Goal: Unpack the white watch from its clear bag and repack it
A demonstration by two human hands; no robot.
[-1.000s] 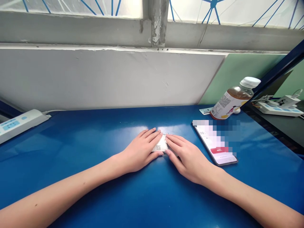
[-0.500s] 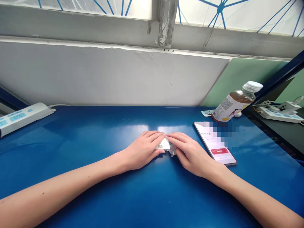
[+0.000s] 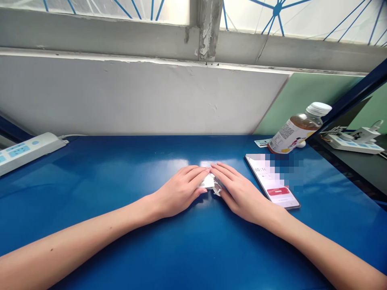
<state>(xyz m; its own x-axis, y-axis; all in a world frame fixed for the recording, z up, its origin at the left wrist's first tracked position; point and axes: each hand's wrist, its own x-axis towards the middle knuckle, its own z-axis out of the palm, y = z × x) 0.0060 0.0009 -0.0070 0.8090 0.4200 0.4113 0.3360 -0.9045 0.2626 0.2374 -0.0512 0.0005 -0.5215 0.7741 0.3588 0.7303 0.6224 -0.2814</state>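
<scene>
A small white packet [image 3: 207, 183] with a printed patch lies low over the blue table between my two hands. Crinkled clear plastic wrapping [image 3: 217, 188] sticks out at its right end. My left hand [image 3: 180, 191] is closed on the packet, fingers over the top and thumb along the near side. From the other side my right hand [image 3: 242, 195] curves over the plastic end, its fingers close together and its fingertips near those of the left. The far part of the packet is hidden under the fingers.
To the right lies a phone [image 3: 281, 197] with its screen lit. Behind it stands a bottle of brown drink [image 3: 294, 133], beside a small card [image 3: 261, 143]. A white power strip [image 3: 33, 149] sits at the left, another [image 3: 353, 143] beyond the right edge.
My right hand's fingers have lifted slightly and reach further over the packet's far side. My left hand keeps its hold. The whole view has shifted a little.
</scene>
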